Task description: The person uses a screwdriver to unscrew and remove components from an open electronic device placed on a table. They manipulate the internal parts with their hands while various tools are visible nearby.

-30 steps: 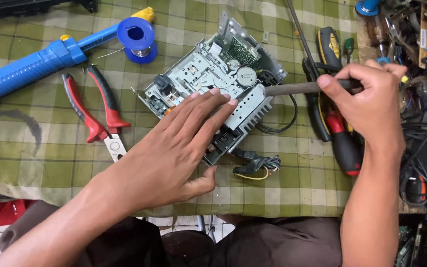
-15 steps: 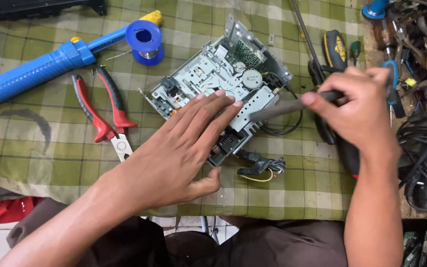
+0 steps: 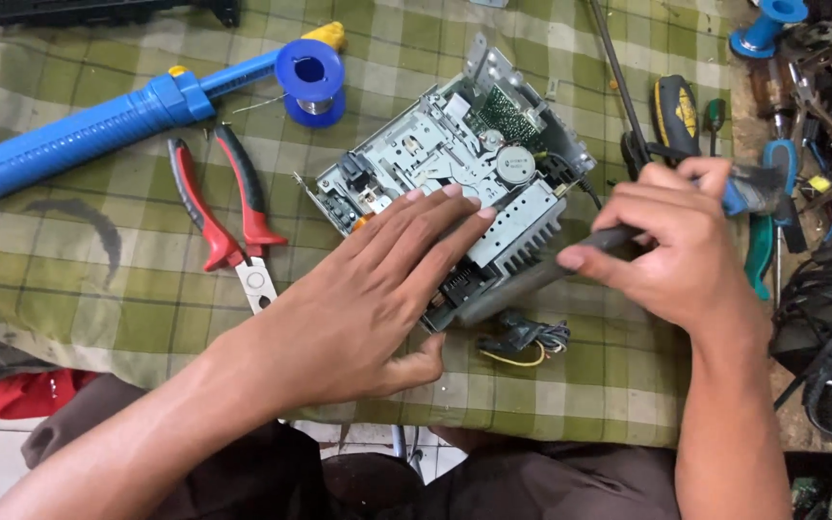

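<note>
A green-and-cream checked cloth point(image 3: 69, 289) covers my workbench, and everything sits in relation to the open grey metal electronics chassis point(image 3: 455, 183) lying tilted on it, circuit board and round motor exposed.

My left hand point(image 3: 358, 308) lies flat and open on the chassis's near corner, fingers spread, pinning it rather than gripping. My right hand point(image 3: 671, 250) is closed around the dark handle of a long grey-shafted tool point(image 3: 522, 289), its shaft running along the chassis's near right edge; the tip is blurred and partly hidden under my left fingers, so I cannot tell exactly where it touches.

Left of the chassis lie red-and-black-handled pliers point(image 3: 219, 217), beyond them a long blue plastic suction pump point(image 3: 98, 130), and just up-left of the chassis a blue solder spool point(image 3: 310, 82). A small bundle of black and yellow wires point(image 3: 522, 342) trails from the chassis's near side.

I judge the main risk is the shaft slipping: the tip works close to my left fingertips and could jab them. The chassis rests on soft cloth, so a hard push could skid it. A stray lever could also snag those loose wires.
</note>
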